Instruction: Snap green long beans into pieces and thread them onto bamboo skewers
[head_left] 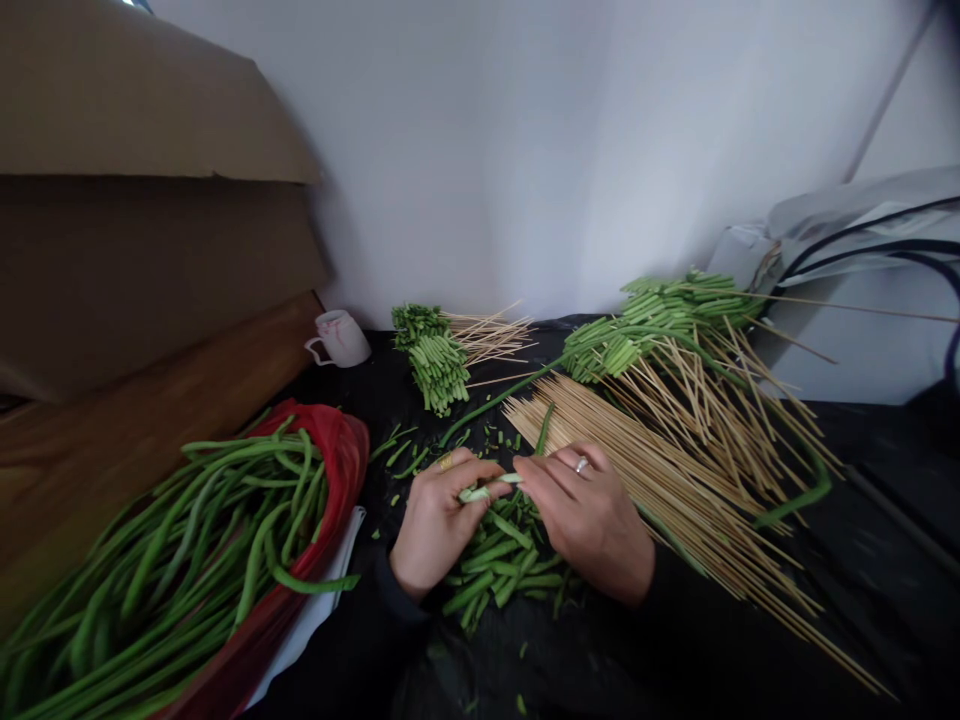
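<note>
My left hand (435, 520) is closed, its thumb and fingers pinching a pale green piece of long bean (474, 494). The fingers of my right hand (596, 525) grip the bean's other side, close to the left fingertips. A green bean end (545, 428) sticks up behind the right hand, and another green length (671, 543) shows beyond its wrist; whether either joins the held bean is hidden. Below both hands lies a loose pile of short cut bean pieces (510, 560). Right of it, bare bamboo skewers (675, 470) lie in a bundle.
Bean pieces on skewers are stacked at the back, in a small heap (439, 370) and a larger heap (675, 310). A red bag (349, 450) of whole long beans (195, 540) stands left. A white mug (341, 338) and cardboard box (150, 200) are behind it.
</note>
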